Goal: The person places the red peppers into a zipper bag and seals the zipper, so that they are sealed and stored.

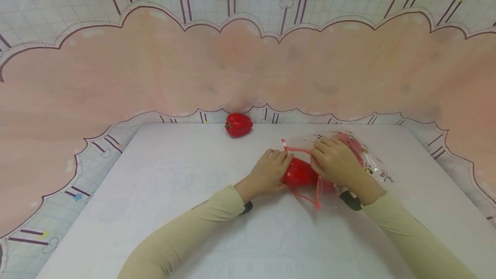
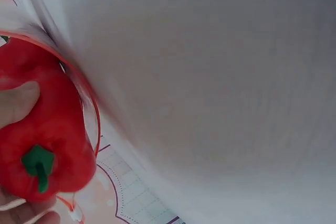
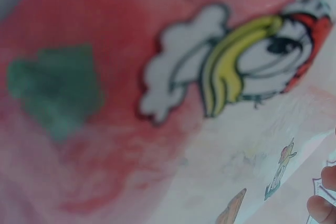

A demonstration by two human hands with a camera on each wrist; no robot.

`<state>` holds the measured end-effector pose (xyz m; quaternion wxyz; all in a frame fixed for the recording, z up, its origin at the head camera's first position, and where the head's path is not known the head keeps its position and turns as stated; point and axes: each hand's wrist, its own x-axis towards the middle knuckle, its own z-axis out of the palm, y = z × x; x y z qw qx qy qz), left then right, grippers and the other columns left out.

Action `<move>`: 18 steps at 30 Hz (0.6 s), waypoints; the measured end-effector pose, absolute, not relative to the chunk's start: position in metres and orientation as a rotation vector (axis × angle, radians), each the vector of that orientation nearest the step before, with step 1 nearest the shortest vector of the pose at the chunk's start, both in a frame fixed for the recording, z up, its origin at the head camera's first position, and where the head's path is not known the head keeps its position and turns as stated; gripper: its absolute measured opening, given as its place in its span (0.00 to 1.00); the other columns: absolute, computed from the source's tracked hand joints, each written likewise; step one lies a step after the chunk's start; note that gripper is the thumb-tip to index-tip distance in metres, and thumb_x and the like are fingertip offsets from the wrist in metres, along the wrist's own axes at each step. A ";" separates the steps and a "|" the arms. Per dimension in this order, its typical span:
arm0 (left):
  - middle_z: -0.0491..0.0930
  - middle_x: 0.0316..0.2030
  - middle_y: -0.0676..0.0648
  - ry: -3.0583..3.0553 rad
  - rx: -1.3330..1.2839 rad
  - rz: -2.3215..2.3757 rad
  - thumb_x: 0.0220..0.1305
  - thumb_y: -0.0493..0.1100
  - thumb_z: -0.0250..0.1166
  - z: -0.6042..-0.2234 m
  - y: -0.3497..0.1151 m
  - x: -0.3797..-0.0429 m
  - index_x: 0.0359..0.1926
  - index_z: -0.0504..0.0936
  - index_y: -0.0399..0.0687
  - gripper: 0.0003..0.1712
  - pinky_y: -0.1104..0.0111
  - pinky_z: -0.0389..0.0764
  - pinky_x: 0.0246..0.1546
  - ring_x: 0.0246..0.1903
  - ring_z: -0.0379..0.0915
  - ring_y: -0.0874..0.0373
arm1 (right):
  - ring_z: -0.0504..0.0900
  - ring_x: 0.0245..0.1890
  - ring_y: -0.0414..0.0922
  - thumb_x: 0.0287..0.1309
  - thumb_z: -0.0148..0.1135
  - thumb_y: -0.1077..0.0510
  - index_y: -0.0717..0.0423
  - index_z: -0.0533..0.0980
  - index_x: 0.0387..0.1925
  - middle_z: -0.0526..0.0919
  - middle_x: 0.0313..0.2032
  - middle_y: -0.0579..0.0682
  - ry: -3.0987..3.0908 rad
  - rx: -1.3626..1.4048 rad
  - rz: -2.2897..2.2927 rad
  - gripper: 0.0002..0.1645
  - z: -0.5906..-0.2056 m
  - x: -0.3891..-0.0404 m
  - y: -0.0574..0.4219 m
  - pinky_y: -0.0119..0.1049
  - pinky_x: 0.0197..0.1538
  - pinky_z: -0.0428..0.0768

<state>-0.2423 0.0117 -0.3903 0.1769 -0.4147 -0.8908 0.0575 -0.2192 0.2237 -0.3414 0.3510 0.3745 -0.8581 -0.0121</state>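
Observation:
My left hand [image 1: 270, 171] grips a red bell pepper [image 1: 299, 172] at the mouth of a clear plastic drawstring bag [image 1: 377, 169]. In the left wrist view, the thumb lies across this pepper [image 2: 58, 114] and its green stem points out of the bag. An orange-red drawstring [image 2: 97, 119] loops around it. The bag's rim is pinched in my right hand [image 1: 336, 162]. Through the printed plastic, the right wrist view shows a blurred red shape with a green stem [image 3: 58, 87], apparently another bell pepper inside. Part of the bag is hidden beneath the right hand.
A second loose red bell pepper [image 1: 238, 125] lies at the back edge of the white table [image 1: 186, 154]. A patterned cloth [image 1: 232, 68] hangs behind the table. Dark wrist straps [image 1: 350, 200] show at both sleeves.

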 end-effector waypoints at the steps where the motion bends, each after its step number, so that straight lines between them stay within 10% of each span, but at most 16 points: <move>1: 0.74 0.54 0.48 -2.524 -1.156 0.165 0.51 0.63 0.65 -0.390 0.012 -0.243 0.61 0.66 0.44 0.42 0.63 0.70 0.58 0.53 0.69 0.55 | 0.81 0.33 0.52 0.40 0.66 0.61 0.60 0.78 0.25 0.82 0.27 0.55 -2.226 0.970 -0.032 0.07 -0.342 -0.219 0.224 0.46 0.42 0.82; 18: 0.78 0.45 0.47 -2.541 -0.889 0.187 0.46 0.63 0.67 -0.377 0.024 -0.231 0.52 0.72 0.41 0.38 0.63 0.72 0.53 0.47 0.72 0.55 | 0.81 0.32 0.51 0.40 0.68 0.59 0.60 0.80 0.26 0.83 0.27 0.55 -2.231 0.965 -0.036 0.09 -0.342 -0.221 0.225 0.46 0.42 0.83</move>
